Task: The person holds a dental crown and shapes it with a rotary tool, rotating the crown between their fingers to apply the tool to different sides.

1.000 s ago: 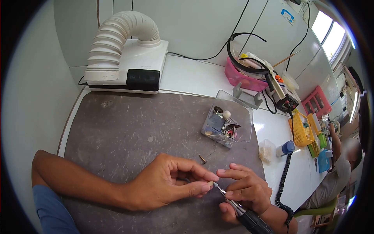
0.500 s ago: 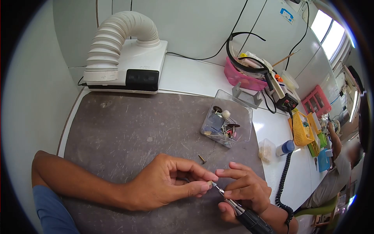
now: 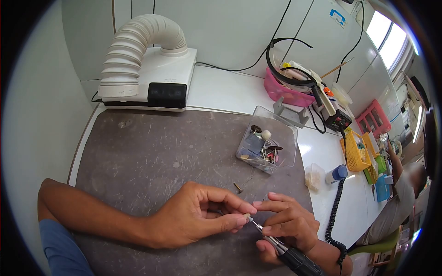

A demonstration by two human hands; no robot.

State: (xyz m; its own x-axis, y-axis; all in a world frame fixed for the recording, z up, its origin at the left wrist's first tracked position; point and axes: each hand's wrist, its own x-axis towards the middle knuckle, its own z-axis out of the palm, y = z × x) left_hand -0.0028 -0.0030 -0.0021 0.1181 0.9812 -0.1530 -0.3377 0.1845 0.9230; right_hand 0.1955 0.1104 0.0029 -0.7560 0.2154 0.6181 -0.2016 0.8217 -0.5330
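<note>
My left hand (image 3: 202, 216) pinches a small pale piece (image 3: 247, 215) between thumb and fingertips, above the dark scratched mat (image 3: 138, 152). My right hand (image 3: 290, 223) is wrapped round a black and silver rotary handpiece (image 3: 287, 253). Its thin tip points up and left and meets the pale piece, or lies very close to it. The fingertips of both hands nearly touch. A small brass-coloured bit (image 3: 237, 187) lies on the mat just beyond them.
A clear box (image 3: 294, 158) of rotary bits sits at the mat's right. Behind stand a white machine with a ribbed hose (image 3: 119, 60) and a pink basket (image 3: 290, 95). A small tub (image 3: 315, 177), blue-capped bottle (image 3: 339, 174) and coiled cord (image 3: 336, 216) are right. A person (image 3: 398, 193) sits far right.
Both hands hold nearly the same pose. The pale piece and the handpiece tip have shifted very slightly, and the right fingers have moved a little left.
</note>
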